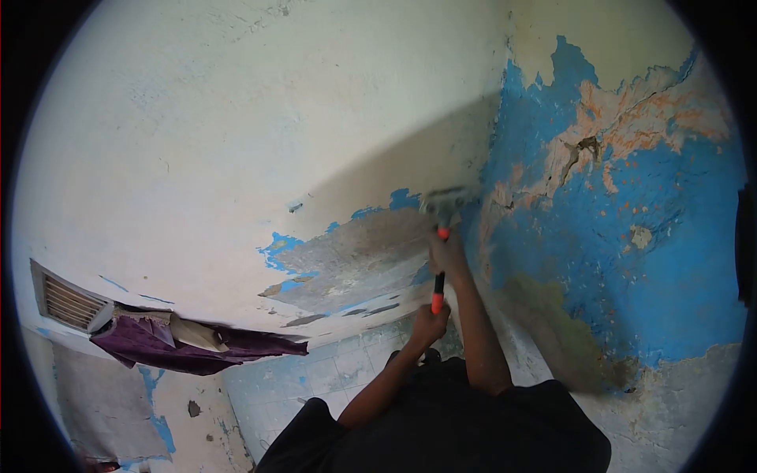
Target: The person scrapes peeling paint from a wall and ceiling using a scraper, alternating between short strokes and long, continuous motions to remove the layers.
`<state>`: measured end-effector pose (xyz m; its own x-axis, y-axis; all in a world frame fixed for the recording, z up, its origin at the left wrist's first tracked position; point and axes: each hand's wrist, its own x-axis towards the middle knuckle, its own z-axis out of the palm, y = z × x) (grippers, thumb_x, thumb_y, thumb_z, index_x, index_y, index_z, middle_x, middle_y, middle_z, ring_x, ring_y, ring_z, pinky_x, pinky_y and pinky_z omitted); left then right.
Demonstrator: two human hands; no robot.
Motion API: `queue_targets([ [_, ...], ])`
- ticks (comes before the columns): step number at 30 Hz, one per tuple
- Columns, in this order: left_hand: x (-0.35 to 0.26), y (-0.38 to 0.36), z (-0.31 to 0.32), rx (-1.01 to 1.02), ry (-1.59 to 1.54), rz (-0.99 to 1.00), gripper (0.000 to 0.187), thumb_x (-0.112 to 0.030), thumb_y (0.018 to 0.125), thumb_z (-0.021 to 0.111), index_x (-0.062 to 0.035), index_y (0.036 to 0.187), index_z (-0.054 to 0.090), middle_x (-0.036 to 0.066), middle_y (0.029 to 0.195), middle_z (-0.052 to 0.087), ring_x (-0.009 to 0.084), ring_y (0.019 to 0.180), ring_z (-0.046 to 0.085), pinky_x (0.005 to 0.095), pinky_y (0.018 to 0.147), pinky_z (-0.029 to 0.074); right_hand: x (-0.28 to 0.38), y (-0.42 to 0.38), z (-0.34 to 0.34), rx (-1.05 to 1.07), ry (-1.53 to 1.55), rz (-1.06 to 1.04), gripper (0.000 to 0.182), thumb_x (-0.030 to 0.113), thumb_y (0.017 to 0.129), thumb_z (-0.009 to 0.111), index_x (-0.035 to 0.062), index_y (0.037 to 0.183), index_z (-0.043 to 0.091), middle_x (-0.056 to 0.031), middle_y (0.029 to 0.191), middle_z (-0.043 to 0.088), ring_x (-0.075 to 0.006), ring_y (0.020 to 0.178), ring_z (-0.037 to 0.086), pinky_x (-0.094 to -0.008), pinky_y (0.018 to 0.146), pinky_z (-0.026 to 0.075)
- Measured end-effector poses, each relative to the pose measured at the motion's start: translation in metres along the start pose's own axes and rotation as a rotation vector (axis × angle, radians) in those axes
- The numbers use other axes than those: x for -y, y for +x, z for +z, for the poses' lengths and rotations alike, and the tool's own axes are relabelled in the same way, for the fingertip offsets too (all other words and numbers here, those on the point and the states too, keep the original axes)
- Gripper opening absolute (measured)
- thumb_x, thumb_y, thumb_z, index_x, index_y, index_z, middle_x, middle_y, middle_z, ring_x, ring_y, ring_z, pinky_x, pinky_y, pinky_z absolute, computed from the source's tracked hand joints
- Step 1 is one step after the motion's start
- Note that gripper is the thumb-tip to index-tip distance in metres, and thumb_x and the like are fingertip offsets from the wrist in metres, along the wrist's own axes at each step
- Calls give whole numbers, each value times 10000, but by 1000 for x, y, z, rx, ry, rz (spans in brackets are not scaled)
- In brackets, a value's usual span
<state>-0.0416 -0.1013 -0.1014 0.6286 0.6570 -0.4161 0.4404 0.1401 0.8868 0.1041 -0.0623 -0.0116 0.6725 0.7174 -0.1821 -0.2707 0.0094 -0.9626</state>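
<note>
Both of my hands grip a long-handled scraper (438, 285) with a black and red handle. Closed around the red lower end of the handle is my left hand (429, 325). My right hand (447, 254) wraps the handle higher up, just below the metal head. The wide grey head, slightly blurred, lies over the wall near the corner, at the right end of a patch of bare grey plaster (355, 244). Ragged blue paint edges that patch, and cream paint (300, 118) covers the wall above it.
The right-hand wall (678, 252) shows blue paint with peeling, cracked plaster. A purple cloth (181, 343) hangs beside a vent grille (72, 302) at lower left. Pale floor tiles (315, 378) show below. A dark object (743, 244) stands at the right edge.
</note>
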Motion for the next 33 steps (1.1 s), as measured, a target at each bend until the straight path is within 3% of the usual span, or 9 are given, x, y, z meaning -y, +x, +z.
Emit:
queue_targets([
  [2,36,-4,2,29,-53,-34,331,-285,811,561,2,652,518,66,500,519,152,443,525,337,433,397,-58,2,1,-74,-114,-45,298,202,875,544,75,623,447,-1,429,386,-117,285,379,-287,290,293],
  [8,6,-5,-6,96,-76,-82,310,-276,827,570,-36,650,484,36,505,491,133,403,478,295,392,369,-22,-4,-5,46,38,54,348,219,887,561,82,593,435,2,429,374,-115,300,387,-278,307,302],
  [11,2,-3,-4,146,-183,-105,317,-279,828,578,-35,648,485,37,512,499,130,401,476,290,390,367,-18,-12,-7,61,35,41,309,280,917,546,76,698,470,11,494,406,-88,335,397,-263,324,316],
  [13,9,-4,-6,157,-242,-109,326,-293,829,586,-33,656,494,34,514,502,126,406,477,289,392,366,-28,-18,-2,-2,91,-123,276,318,942,502,79,806,480,24,544,409,-67,358,382,-244,335,311],
  [17,25,-5,-9,67,-102,-117,313,-297,851,577,-22,714,519,21,515,491,117,437,489,275,412,368,-62,-46,13,-57,142,-214,284,364,981,403,88,968,465,41,624,405,-42,398,347,-214,356,293],
  [19,43,-12,-12,117,-75,-131,280,-277,866,560,-13,777,532,20,539,497,111,460,495,264,429,373,-63,-51,18,-28,156,-115,296,365,989,376,85,964,471,45,604,389,-43,398,337,-211,359,281],
  [25,22,-39,-32,244,-603,35,399,-385,963,438,9,967,503,-11,587,447,70,441,392,231,415,317,-47,-50,23,-44,230,-11,356,433,982,351,102,886,441,58,527,327,-48,352,285,-218,323,222],
  [28,-14,-47,-37,234,-475,-19,479,-463,966,386,1,976,502,-27,567,407,61,429,356,221,400,284,-17,-54,23,-50,264,55,390,445,979,357,99,820,440,60,500,321,-43,335,287,-217,310,228],
  [33,-6,-70,-34,166,-536,-49,459,-452,967,397,-6,961,507,-29,551,397,63,424,365,221,397,285,-22,-64,28,-28,226,95,427,480,966,369,102,778,435,62,478,308,-39,311,274,-214,297,219],
])
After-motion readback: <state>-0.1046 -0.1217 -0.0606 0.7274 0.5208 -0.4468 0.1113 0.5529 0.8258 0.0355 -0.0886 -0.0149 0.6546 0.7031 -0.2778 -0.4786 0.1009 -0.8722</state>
